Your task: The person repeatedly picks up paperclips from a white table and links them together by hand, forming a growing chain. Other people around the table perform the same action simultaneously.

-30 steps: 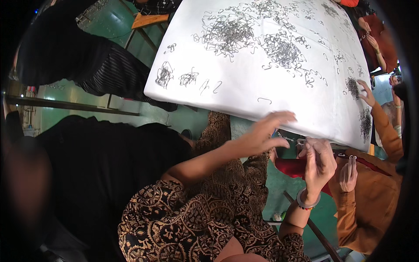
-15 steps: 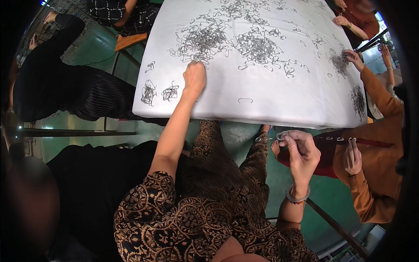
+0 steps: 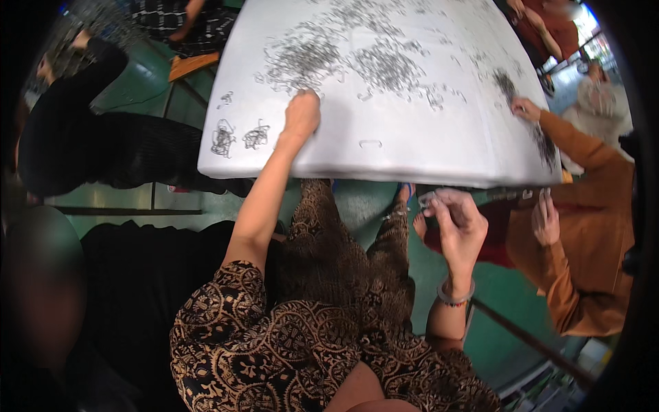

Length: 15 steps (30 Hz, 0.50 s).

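Note:
My left hand point(image 3: 303, 113) is closed over the white table, at the near edge of a heap of thin, curved wire hooks point(image 3: 304, 56). Whatever its fingers hold, if anything, is hidden. Off the table's front edge, my right hand point(image 3: 461, 223) is raised with thumb and fingers pinched on a small bent wire hook point(image 3: 427, 200), blurred here. A second heap of wire hooks point(image 3: 386, 67) lies right of the first. Two small clusters, one hook bundle point(image 3: 222, 139) and another bundle point(image 3: 256, 136), sit at the table's left corner. One single hook point(image 3: 371, 144) rests near the front edge.
On the right, a co-worker in a brown sleeve point(image 3: 573, 141) reaches toward dark hook piles point(image 3: 504, 84) along the table's edge point(image 3: 384, 176). Another person in black point(image 3: 82, 137) is at the left. A wooden stool point(image 3: 192, 66) stands by the far left side.
The whole view has shifted slightly, so the table appears a little higher and further left. My left hand stays by the heap; my right hand keeps its pinch. The co-worker's reaching hand has moved nearer.

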### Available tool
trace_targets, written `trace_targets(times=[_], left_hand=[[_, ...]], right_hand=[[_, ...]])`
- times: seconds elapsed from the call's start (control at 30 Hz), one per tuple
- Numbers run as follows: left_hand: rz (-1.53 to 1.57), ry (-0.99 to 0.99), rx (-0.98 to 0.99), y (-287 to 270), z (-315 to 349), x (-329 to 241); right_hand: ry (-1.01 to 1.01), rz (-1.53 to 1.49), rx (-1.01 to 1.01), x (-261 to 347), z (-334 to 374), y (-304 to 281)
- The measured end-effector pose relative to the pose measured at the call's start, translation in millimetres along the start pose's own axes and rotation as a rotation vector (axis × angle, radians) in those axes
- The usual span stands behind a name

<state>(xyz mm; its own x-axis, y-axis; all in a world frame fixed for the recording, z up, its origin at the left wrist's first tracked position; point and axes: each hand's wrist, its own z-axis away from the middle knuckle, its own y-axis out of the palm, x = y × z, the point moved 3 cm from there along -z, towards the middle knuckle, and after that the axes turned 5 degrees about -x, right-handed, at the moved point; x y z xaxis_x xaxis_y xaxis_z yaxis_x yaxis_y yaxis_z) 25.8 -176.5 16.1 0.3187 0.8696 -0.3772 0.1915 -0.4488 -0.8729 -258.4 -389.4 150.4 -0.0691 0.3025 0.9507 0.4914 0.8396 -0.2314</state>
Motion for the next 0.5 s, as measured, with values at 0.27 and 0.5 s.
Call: trace_targets(times=[0.27,0.5], left_hand=[[1.079,-0.078,0.338,-49,89,-105],[1.218,0.171,0.486,-82,127,-167]], right_hand=[[0.077,0.018,-0.086,-29,-2,2],[0.121,-0.108,-0.145,-34,6,3]])
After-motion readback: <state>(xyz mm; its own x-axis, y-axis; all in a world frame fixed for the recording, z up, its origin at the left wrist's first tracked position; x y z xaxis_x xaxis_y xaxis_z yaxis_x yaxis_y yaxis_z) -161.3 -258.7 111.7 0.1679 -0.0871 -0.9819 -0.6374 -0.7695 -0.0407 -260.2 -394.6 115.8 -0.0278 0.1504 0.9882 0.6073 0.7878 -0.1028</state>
